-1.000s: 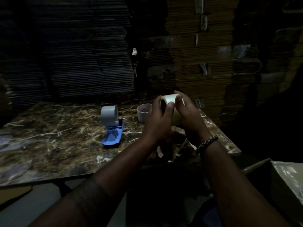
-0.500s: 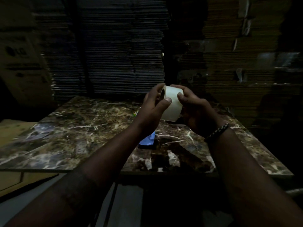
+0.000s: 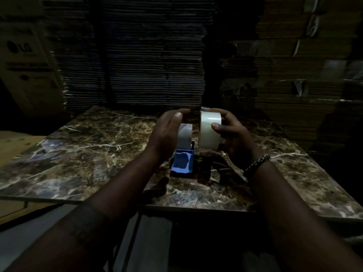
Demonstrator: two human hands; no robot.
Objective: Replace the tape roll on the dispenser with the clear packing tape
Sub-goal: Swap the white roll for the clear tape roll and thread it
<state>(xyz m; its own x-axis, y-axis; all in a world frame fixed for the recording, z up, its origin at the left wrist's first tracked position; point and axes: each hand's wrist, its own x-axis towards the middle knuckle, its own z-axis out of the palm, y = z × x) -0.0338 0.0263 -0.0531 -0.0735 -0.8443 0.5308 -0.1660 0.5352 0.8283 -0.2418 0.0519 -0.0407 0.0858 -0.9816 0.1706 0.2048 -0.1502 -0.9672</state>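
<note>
A pale roll of clear packing tape (image 3: 209, 132) is held upright above the marble table (image 3: 82, 154) in my right hand (image 3: 233, 134), thumb on its outer face. Just left of it stands the blue tape dispenser (image 3: 182, 163), lying on the table with a greyish roll (image 3: 185, 137) mounted on it. My left hand (image 3: 167, 134) hovers beside that mounted roll with fingers spread, empty; whether it touches the roll I cannot tell. The two rolls are side by side, a small gap between them.
Tall stacks of flattened cardboard (image 3: 137, 55) rise behind the table. A printed carton (image 3: 27, 61) leans at the far left. A beaded bracelet (image 3: 255, 165) circles my right wrist. The table's near edge runs across below my forearms.
My left hand has let go of the clear roll and moved left to the dispenser's roll. The right hand alone keeps the clear roll, now beside the dispenser.
</note>
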